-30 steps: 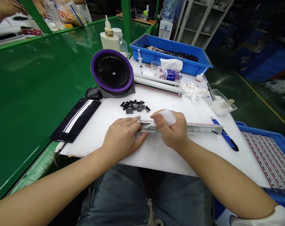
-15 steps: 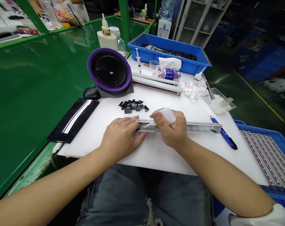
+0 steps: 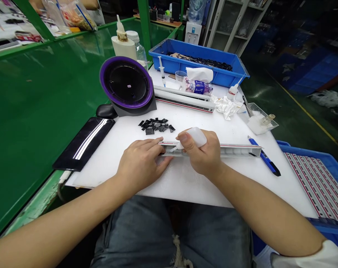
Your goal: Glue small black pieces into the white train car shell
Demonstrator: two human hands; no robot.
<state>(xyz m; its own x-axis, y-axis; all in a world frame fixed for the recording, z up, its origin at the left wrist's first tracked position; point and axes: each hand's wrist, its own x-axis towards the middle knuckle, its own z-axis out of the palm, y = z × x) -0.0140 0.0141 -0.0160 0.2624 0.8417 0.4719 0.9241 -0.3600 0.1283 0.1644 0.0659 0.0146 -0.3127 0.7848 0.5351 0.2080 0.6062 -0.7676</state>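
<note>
My right hand (image 3: 203,153) is wrapped round a white squeeze bottle (image 3: 197,137), tilted so its thin nozzle points down and left into a long channel-shaped strip (image 3: 235,150). The strip is whitish with a red line along its far edge and lies crosswise on the white tabletop. At its left end my left hand (image 3: 142,160) grips it, fingers on the far side and thumb on the near side; that end is hidden under the fingers. Just beyond the strip lies a pile of small black flat pieces (image 3: 155,125).
A round purple-rimmed device (image 3: 126,83), a blue bin (image 3: 196,65) of black parts, more strips (image 3: 182,100) and crumpled tissue (image 3: 226,107) stand farther back. A blue pen (image 3: 265,156) lies at right, near a tray with a small bottle (image 3: 262,123). More strips fill a blue crate (image 3: 319,186).
The view has shifted slightly, moving the scene a little to the left. Both hands, the bottle and the strip keep nearly the same places relative to each other.
</note>
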